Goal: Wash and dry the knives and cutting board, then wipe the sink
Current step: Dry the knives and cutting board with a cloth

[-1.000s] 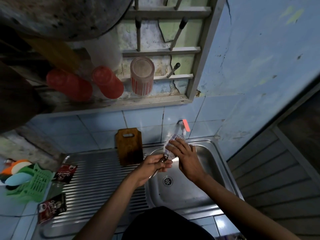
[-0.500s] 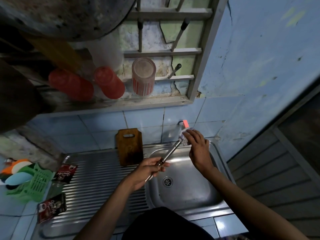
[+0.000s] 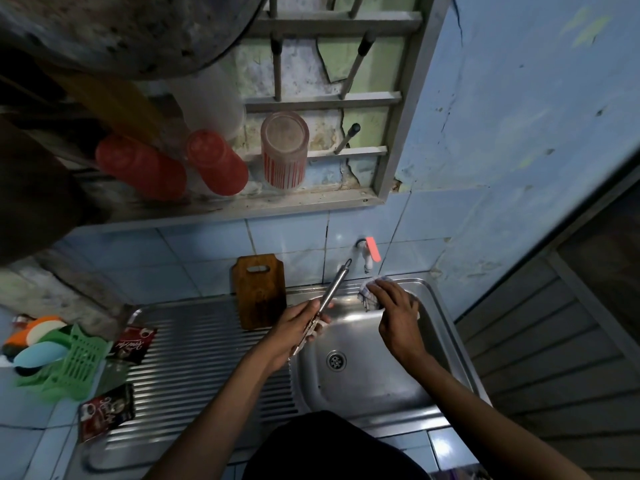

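Note:
My left hand (image 3: pixel 300 326) grips a steel knife (image 3: pixel 332 289) over the left rim of the sink basin (image 3: pixel 367 386). Its round metal handle points up and away towards the tap (image 3: pixel 367 253); the other end pokes out below my palm. My right hand (image 3: pixel 394 313) holds a checked cloth (image 3: pixel 370 291) against the back wall of the basin, below the tap. A brown wooden cutting board (image 3: pixel 260 292) stands upright on the drainboard, leaning against the blue tiles.
The ribbed steel drainboard (image 3: pixel 194 368) lies left of the basin, with two dark sachets (image 3: pixel 105 412) on it. A green plastic basket (image 3: pixel 65 367) with utensils sits at far left. Red cups (image 3: pixel 218 164) and a striped glass (image 3: pixel 284 150) stand on the rack above.
My right hand has come off the knife's handle end with the cloth and dropped to the back of the basin. My left hand still holds the knife, raised slightly.

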